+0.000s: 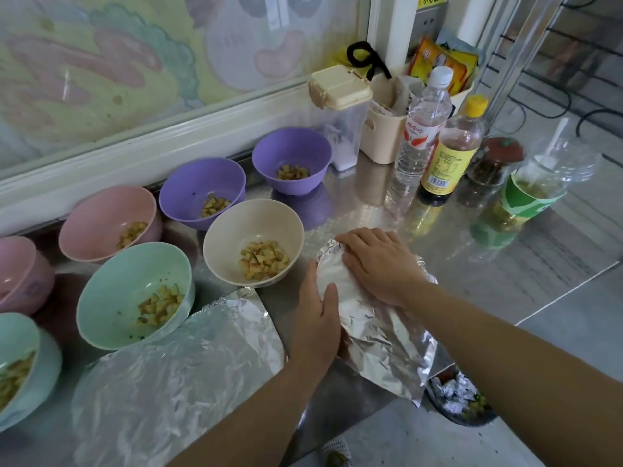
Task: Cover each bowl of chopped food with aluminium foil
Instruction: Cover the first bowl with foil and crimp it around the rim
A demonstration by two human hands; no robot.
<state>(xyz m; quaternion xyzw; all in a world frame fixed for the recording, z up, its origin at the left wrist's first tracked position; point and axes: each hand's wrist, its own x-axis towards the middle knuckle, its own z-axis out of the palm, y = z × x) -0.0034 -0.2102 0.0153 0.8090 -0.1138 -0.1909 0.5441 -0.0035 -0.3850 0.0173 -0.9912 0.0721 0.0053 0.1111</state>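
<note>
- Right hand: palm down, fingers laid out flat and together on top of the foil-covered bowl. Pressing the sheet, not pinching it.
- Left hand: set against the left side of the same bowl, fingers running nearly straight along the rim, thumb lying over the foil on top. A flat press here too, with nothing gripped.
- The covered bowl sits near the front edge of the steel counter. Foil is smooth over the top and crumpled where it hangs down at the near right. I cannot see the bowl's colour or contents.
- Beige bowl, uncovered and holding chopped pieces, stands just left of my hands.
- A loose foil sheet lies flat on the counter to my left, its far edge by the green bowl.
- Other uncovered bowls with chopped food: a second green bowl at the left edge, a pink bowl, a near purple bowl and a far purple bowl along the wall. Another pink bowl is at far left; I cannot see inside it.
- Back right: water bottle, yellow-capped bottle, red-lidded jar, clear lidded cup.
- Below the counter edge, a bin holds crumpled foil scraps.
</note>
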